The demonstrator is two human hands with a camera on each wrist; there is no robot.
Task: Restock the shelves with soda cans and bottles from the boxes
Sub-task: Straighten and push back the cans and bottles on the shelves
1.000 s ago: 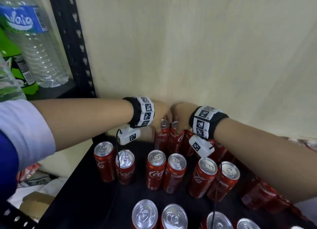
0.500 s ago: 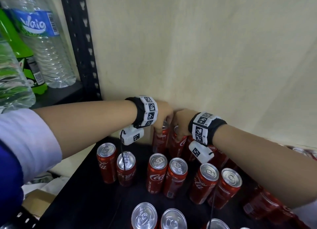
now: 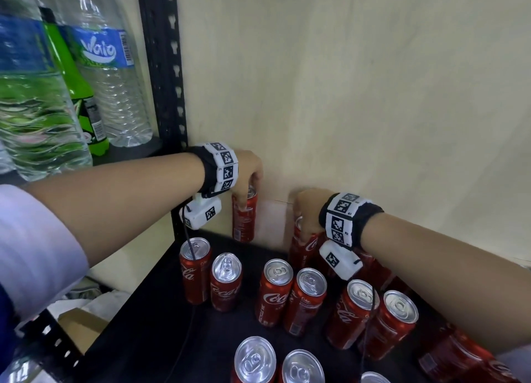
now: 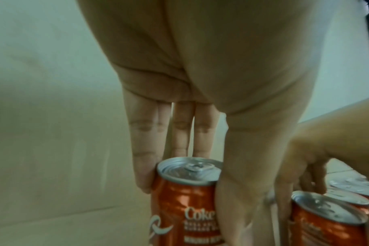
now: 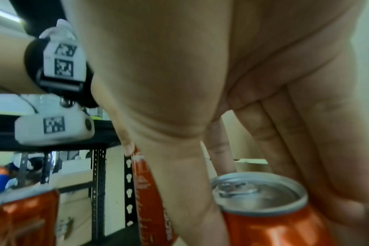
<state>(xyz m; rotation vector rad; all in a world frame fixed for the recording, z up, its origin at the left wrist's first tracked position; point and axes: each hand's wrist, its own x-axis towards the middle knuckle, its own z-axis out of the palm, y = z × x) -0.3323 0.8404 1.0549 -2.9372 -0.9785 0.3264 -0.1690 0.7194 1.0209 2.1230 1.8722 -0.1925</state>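
Currently, a red soda can (image 3: 244, 219) is grasped near its rim by the left hand (image 3: 247, 173), at the back of the black shelf (image 3: 138, 325) by the wall. A second can (image 3: 301, 247) is grasped by the right hand (image 3: 309, 210). Placement appears to be in progress; both cans should next be seated upright and released.

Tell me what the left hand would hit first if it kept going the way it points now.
The left hand holds a can by its top, fingers pointing down. Straight down, the can meets the black shelf; its height above the shelf is unclear.
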